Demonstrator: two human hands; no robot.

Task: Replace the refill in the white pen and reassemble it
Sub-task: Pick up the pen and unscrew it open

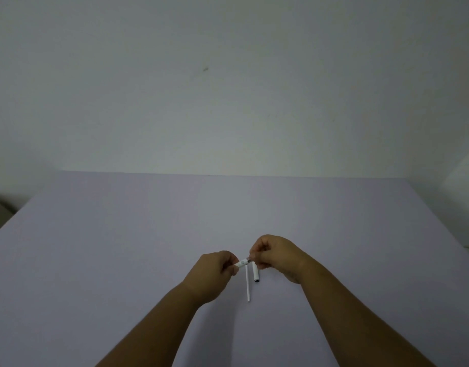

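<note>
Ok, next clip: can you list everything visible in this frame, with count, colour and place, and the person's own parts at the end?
white pen: one, white with a dark metallic end, held off the table between both hands, near the middle.
refill: one, thin white tube, lying on the table just below the pen, pointing toward the person.
pen cap: one, white with a dark open end, lying on the table beside the refill, on its right.
table: one, pale lavender top, filling the lower half of the view.
wall: one, off-white, behind the table.
left hand: one, closed on the pen's left end.
right hand: one, pinching the pen's right end.
</note>
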